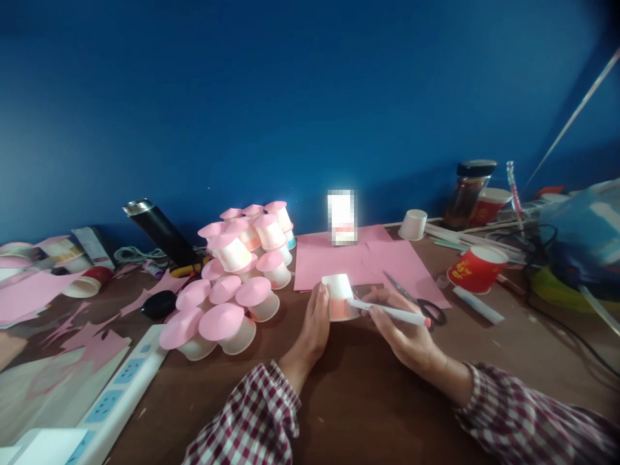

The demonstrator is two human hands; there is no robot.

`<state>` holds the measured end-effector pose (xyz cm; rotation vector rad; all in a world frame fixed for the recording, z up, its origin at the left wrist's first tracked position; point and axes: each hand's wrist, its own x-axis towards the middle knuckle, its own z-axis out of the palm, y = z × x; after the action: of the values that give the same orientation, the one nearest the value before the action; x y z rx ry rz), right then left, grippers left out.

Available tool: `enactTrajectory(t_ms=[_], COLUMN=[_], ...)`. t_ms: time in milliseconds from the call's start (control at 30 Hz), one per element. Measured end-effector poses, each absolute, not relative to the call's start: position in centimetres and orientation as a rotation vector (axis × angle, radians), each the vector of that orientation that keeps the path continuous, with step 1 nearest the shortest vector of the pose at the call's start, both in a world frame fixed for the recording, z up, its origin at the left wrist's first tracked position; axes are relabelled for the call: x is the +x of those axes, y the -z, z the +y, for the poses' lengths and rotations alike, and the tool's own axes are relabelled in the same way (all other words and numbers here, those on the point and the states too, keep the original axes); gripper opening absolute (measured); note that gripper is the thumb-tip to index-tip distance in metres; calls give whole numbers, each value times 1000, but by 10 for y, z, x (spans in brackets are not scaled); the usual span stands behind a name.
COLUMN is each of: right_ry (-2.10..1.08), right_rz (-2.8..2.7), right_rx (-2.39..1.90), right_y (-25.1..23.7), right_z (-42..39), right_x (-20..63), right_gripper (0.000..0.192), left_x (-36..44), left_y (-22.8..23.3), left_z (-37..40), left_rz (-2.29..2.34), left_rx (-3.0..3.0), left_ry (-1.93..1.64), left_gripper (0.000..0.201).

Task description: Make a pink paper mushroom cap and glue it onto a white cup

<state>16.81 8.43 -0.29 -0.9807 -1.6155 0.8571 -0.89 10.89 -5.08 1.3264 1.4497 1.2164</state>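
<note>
The left hand (314,320) cups an upturned white paper cup (340,296) on the brown surface (349,394), steadying it, while the right hand (404,329) pinches a white marker pen (390,312), tip against the cup's side, near pink-topped cups (227,294) at left.

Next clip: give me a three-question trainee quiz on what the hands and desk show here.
1. True or false: the left hand steadies an upside-down paper cup.
2. What does the right hand hold against that cup?
A. scissors
B. a marker
C. a straw
3. Fill in: the heap of cups to the left carries round ____ paper tops.

Key
1. True; the cup stands rim down on the desk.
2. B; the marker has its tip at the cup's side, while the scissors lie on the pink paper behind it.
3. pink
</note>
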Motion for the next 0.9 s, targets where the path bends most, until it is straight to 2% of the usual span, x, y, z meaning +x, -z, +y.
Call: enactTrajectory(t_ms=[267, 567, 900], right_ry=[-876, -925, -990], right_rz=[-1609, -1622, -1612], right_rx=[-970, -951, -922], right_y=[3, -1, -1], right_z=[85, 84, 85], right_x=[169, 171, 171], right_gripper=[15, 14, 14], left_x=[1, 1, 3], left_y=[30, 27, 27], left_z=[103, 104, 106], left_rz=[1464, 1488, 1428], left_rx=[1244, 1218, 1153], left_ry=[-1228, -1176, -1264], left_gripper=[52, 65, 58])
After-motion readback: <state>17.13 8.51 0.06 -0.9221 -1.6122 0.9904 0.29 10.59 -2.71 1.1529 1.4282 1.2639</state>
